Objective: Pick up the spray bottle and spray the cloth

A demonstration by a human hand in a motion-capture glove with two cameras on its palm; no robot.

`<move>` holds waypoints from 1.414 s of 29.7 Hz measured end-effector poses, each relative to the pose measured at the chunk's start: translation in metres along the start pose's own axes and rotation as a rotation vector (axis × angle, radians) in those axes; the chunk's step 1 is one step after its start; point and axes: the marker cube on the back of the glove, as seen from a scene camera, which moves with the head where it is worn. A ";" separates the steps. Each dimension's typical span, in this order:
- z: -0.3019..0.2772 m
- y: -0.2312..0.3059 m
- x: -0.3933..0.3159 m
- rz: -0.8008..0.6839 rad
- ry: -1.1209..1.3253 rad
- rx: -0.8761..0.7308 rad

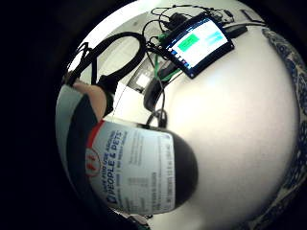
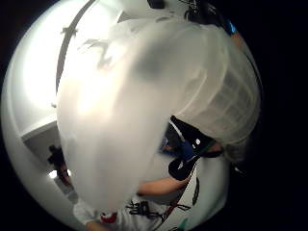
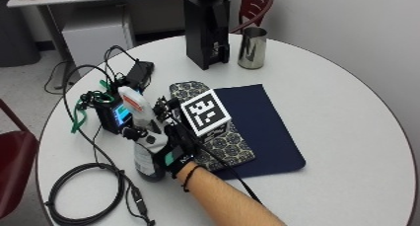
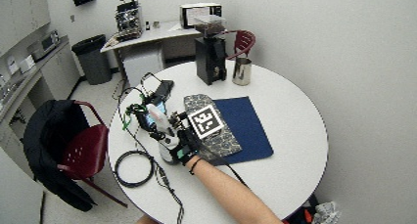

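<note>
In the outside view a spray bottle [image 3: 143, 154] with a white and red trigger head and a dark body stands upright near the table's left front. My gloved right hand [image 3: 169, 148] grips it around the neck from the right. Whether its base touches the table I cannot tell. The patterned cloth [image 3: 226, 139] lies just right of the hand on a navy mat [image 3: 269, 122]. The bottle's printed label [image 1: 136, 170] fills much of the little finger side palm view, and the pale trigger head [image 2: 134, 110] fills the thumb side palm view.
A small device with a lit screen [image 3: 113, 113] and tangled cables sit just left of the bottle. A coiled black cable [image 3: 82, 194] lies at the front left. A black grinder [image 3: 207, 31] and a metal cup [image 3: 253, 48] stand at the back.
</note>
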 end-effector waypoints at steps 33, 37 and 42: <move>-0.178 0.211 0.010 0.104 0.696 -0.201; -0.181 0.218 -0.017 0.141 0.758 -0.149; -0.177 0.223 -0.053 0.126 0.785 -0.116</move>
